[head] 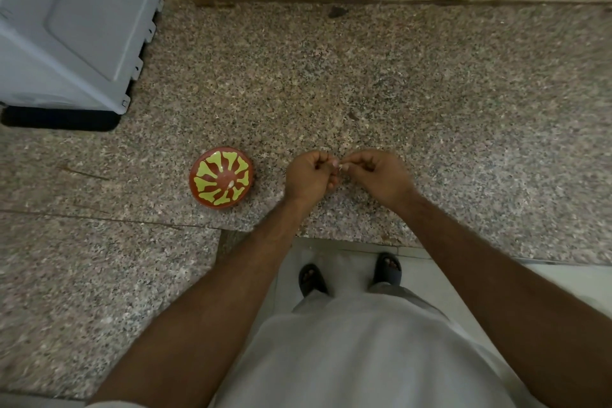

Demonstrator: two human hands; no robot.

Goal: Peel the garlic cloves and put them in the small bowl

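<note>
Both hands are up over the granite counter (430,93), fingertips meeting. The left hand (309,177) and right hand (381,175) are curled in a narrow pinch around a garlic clove (341,165), which is tiny and mostly hidden between the fingers; only a pale bit shows. Looks like peeling in progress, though I can't tell how much skin is off. The small bowl (221,180), red with a yellow pattern, sits on the counter just left of the left hand, apart from it, with what looks like one pale clove (231,184) inside. A grey appliance (73,26) stands far left at the back. Risks: the clove is small and likely slippery once bare, so a hard squeeze could pop it out onto the counter or over the near edge to the floor, where the sandalled feet show. Papery skin may cling to the fingers and drop into the bowl with the clove. The bowl seems light, so a careless reach could knock it.
</note>
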